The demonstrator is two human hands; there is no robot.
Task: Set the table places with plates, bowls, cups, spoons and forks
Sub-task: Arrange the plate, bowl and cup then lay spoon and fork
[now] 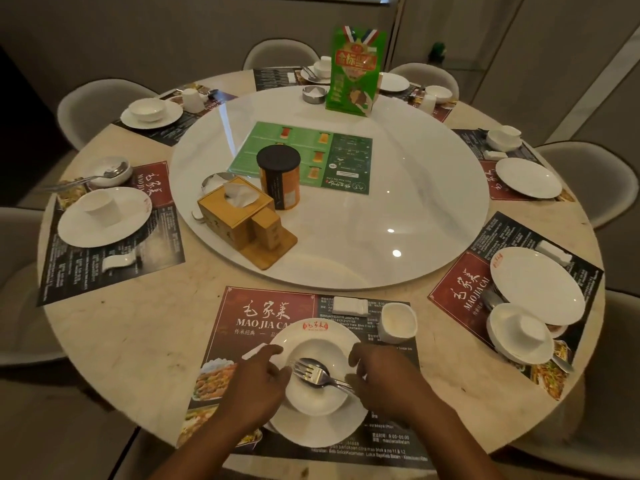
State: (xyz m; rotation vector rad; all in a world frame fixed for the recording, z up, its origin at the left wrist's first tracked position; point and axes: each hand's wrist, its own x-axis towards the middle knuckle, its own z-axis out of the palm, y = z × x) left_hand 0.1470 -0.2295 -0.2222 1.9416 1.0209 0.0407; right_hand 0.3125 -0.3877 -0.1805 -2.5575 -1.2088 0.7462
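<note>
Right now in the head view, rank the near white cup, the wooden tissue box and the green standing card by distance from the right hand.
1. The white cup, just beyond the right hand, on the near placemat.
2. The wooden tissue box, on the near left of the turntable.
3. The green standing card, at the turntable's far edge.

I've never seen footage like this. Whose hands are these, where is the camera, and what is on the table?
No machine here: a person wears a camera on the head, looking down at their own hands. They are setting a round table. At the nearest place a bowl sits on a plate, with a fork and spoon inside. The left hand is at the bowl's rim; the right hand curls at the fork's handle, though a firm grip isn't clear. A cup stands beside.
</note>
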